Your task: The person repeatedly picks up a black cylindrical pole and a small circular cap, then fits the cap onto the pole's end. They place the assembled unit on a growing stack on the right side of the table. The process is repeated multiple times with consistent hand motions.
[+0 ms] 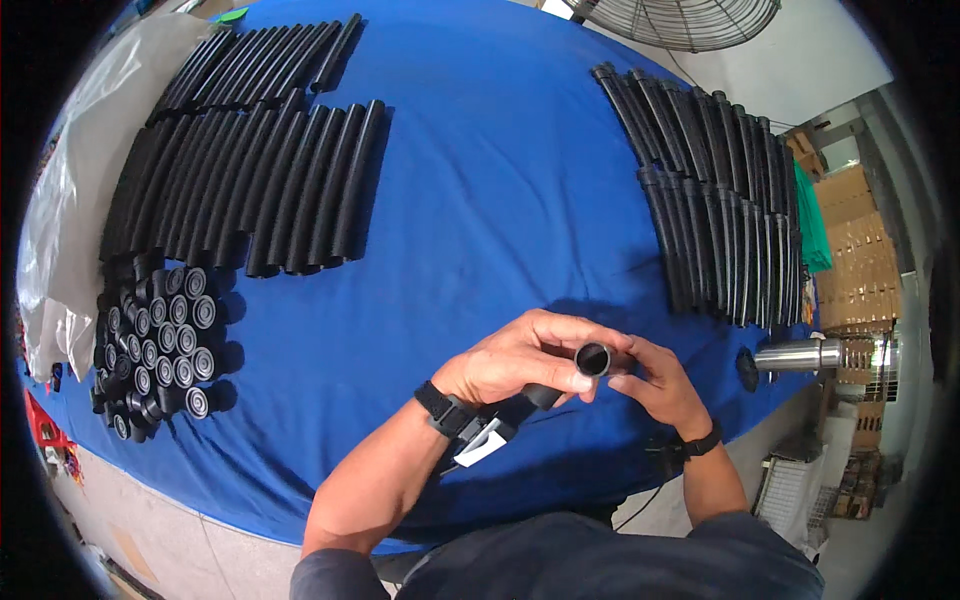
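Note:
My left hand (pixel 520 362) grips a black tube (pixel 592 358) whose open round end faces up toward me. My right hand (pixel 655 382) meets it from the right, fingertips pinched at the tube's end; whether it holds a small part there is hidden. Both hands hover over the near middle of a blue-covered table (pixel 490 180). A cluster of short black end caps (pixel 160 345) stands at the near left. Black tubes lie in rows at the far left (pixel 260 180), and more lie at the right (pixel 715 200).
A metal flask (pixel 800 355) lies at the table's right edge next to a small black cap (pixel 748 368). Clear plastic sheeting (pixel 90 170) hangs off the left side. A fan grille (pixel 680 20) is beyond the table, with cardboard boxes (pixel 855 250) at right.

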A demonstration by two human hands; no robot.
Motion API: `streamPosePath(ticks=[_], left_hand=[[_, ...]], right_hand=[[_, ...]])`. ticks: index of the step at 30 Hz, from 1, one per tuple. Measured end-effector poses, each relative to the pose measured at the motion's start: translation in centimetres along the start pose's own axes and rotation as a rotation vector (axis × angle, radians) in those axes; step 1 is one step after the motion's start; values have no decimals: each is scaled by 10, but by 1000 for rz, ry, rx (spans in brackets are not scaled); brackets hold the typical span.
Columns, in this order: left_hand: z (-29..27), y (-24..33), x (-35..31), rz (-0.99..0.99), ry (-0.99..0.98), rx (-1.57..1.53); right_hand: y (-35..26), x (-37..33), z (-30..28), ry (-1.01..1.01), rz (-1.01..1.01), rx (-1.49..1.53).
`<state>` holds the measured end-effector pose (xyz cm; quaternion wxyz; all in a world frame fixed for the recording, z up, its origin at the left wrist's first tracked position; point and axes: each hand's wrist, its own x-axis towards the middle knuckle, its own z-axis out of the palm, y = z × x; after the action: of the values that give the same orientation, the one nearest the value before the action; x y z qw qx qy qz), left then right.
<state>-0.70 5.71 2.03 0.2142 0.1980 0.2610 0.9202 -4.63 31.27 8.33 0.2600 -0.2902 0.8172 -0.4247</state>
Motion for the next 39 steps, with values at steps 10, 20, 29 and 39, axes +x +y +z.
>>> streamPosePath(ticks=[10,20,29,39], left_hand=[[-31,18,3,362,582,-490],[-30,19,-2,228,407,-623],[-20,23,3,265,636,-309],[-25,22,1,324,709,-170]], right_hand=[[-11,-12,28,51,413,547],[-15,-17,36,142,330,536],[-21,-25,34,5,168,586],[-30,-5,58,-124,354,994]])
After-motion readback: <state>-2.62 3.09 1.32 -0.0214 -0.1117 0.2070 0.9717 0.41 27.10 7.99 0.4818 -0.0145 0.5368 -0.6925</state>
